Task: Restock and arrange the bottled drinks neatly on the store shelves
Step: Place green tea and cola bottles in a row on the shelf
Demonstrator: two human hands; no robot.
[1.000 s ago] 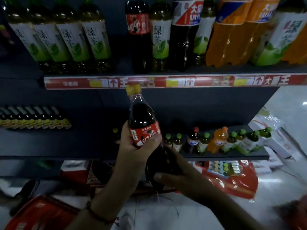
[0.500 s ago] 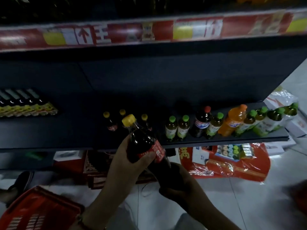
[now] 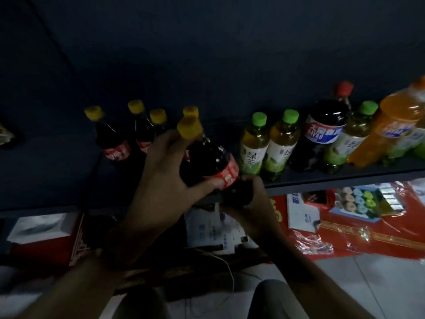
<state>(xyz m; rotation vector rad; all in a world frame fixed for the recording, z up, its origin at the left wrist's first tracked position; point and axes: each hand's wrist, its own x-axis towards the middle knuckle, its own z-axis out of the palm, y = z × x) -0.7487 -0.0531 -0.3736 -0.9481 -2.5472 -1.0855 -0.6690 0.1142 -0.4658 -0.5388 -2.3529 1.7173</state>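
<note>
A dark cola bottle (image 3: 208, 157) with a yellow cap and red label is tilted at the front edge of the low dark shelf (image 3: 345, 178). My left hand (image 3: 165, 178) wraps its upper body and neck. My right hand (image 3: 250, 194) cups its base from below. Behind it stand several matching cola bottles (image 3: 115, 146) with yellow caps. To the right stand green tea bottles (image 3: 269, 143) with green caps, a larger dark bottle (image 3: 322, 134) with a red cap, and an orange drink bottle (image 3: 386, 134).
Below the shelf lie red gift packages (image 3: 368, 229) in plastic wrap, white boxes (image 3: 211, 231) and a red carton (image 3: 46, 240) at the left. A thin cord (image 3: 227, 268) trails over the tiled floor (image 3: 379, 284). The shelf's left part is dark and bare.
The view has dropped and closed in on the low shelf. Both hands have carried the cola bottle down and forward to the shelf edge, beside the other cola bottles.
</note>
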